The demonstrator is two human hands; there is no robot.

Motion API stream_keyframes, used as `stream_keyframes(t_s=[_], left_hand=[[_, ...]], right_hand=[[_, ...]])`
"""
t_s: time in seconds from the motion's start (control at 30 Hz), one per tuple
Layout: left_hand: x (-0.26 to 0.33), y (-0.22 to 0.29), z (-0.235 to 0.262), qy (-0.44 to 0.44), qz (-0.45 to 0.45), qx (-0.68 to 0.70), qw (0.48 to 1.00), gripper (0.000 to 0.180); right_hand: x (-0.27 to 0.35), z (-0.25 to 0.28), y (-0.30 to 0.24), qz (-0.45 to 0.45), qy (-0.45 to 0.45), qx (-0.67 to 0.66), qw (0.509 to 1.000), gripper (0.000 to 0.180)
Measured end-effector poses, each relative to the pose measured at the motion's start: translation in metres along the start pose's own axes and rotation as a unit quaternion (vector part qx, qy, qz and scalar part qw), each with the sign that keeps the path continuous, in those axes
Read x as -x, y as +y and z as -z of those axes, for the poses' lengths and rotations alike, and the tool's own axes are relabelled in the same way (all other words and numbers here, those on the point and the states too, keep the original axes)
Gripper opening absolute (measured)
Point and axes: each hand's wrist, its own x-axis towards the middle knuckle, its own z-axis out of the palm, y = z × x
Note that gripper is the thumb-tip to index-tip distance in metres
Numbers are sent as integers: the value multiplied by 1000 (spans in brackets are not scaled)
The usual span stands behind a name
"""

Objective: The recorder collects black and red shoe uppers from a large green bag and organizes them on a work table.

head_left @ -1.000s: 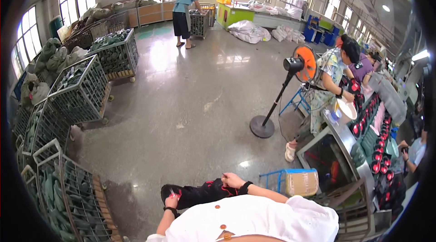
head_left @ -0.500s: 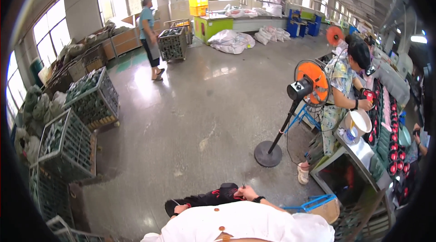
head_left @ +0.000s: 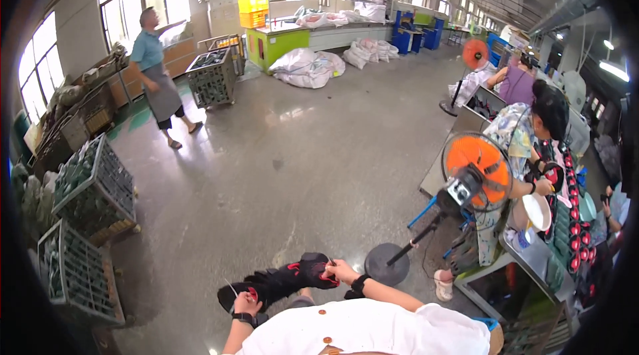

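Note:
Low in the picture, in front of my white shirt (head_left: 359,322), I hold black, soft-looking shoe uppers with red trim. My left hand (head_left: 246,304) is closed on the end of a black and red shoe upper (head_left: 229,297), and a thin, pale stick-like thing pokes up beside it. My right hand (head_left: 343,271) pinches the red edge of another dark upper (head_left: 311,264); a thin light sliver shows at its fingertips. More black material (head_left: 276,286) stretches between both hands. The fingers are small and partly hidden.
An orange standing fan (head_left: 474,175) is ahead to the right, near a person (head_left: 516,125) at a line of red and black pieces (head_left: 576,228). Another person (head_left: 154,72) walks at far left, by a wheeled crate (head_left: 212,77). Grey rack carts (head_left: 80,268) line the left side.
Both hands and the dark uppers show more fully and higher in the picture. The fan appears larger and lower. The person in blue has stepped, now appearing farther left.

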Motion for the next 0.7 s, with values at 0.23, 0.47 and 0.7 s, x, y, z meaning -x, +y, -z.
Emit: stream_keyframes(t_s=[0.23, 0.47, 0.7], left_hand=[[-153, 104, -159, -53, 190, 76, 978, 9], [-304, 238, -423, -264, -47, -52, 962, 25], [-337, 359, -648, -425, -55, 218, 877, 29]], right_hand=[[-106, 90, -72, -33, 114, 6, 993, 14], [-187, 206, -210, 157, 344, -93, 921, 20], [-207, 348, -344, 495, 375, -109, 776, 17]])
